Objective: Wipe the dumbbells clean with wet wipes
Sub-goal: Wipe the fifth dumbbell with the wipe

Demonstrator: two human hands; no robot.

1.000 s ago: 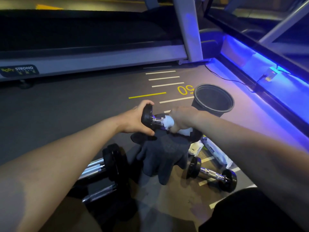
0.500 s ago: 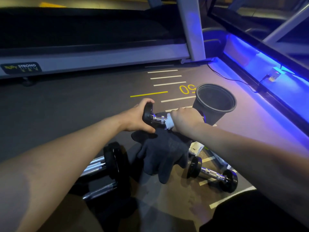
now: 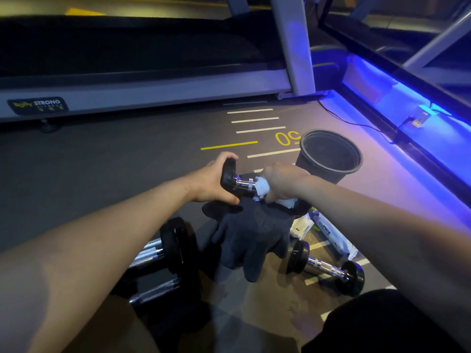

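Left grip (image 3: 212, 183) clamps the black end of a small dumbbell (image 3: 238, 180), held above the floor (image 3: 102, 169) with its long axis running 9 to 3 o'clock. Right grip (image 3: 283, 180) closes on a white wipe (image 3: 262, 187) wrapped around the chrome bar. A dark glove (image 3: 252, 235) hangs beneath. Another dumbbell (image 3: 327, 268) lies at 5 o'clock, axis 10 to 4.

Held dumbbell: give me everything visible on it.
The small dumbbell is held above the floor, roughly level. It has a round black head and a shiny chrome handle with a knurled band. The left hand grips the head; the right hand presses a white wipe around the handle, hiding the far end. A dark glove hangs below.
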